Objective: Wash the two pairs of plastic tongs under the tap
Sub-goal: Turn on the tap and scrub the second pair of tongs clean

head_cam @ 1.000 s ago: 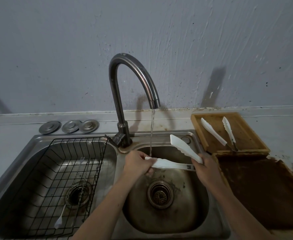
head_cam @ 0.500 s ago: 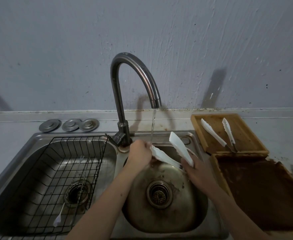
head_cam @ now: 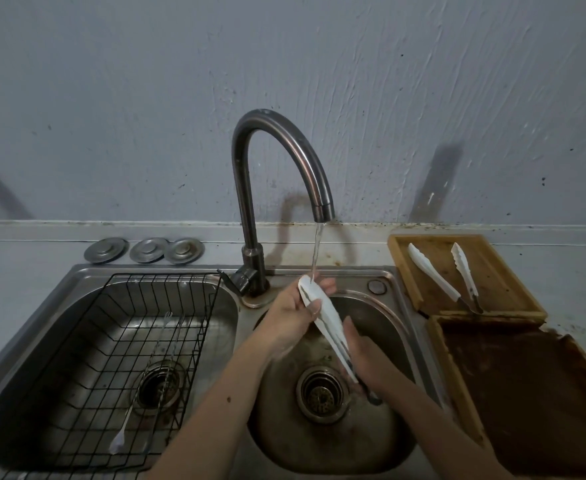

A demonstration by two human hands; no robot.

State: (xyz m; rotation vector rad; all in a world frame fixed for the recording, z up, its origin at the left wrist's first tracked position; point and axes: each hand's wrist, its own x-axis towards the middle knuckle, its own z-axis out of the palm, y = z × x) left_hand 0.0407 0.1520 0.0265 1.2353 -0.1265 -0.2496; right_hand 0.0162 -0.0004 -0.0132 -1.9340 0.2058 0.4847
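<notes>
A white pair of plastic tongs is held over the right sink basin, its two arms squeezed together and its tips up under the water stream from the tap. My left hand grips the tongs near the tips, thumb across the white arm. My right hand holds the lower handle end above the drain. The second pair of white tongs lies spread open on the wooden tray to the right.
A black wire rack sits in the left basin with long thin utensils lying in it. Three metal drain lids rest on the counter behind. A dark stained wooden tray lies right of the sink.
The tongs went from spread open and nearly level to squeezed together and steeply tilted, tips raised into the stream. My right hand dropped toward the drain; my left hand rose to the tips.
</notes>
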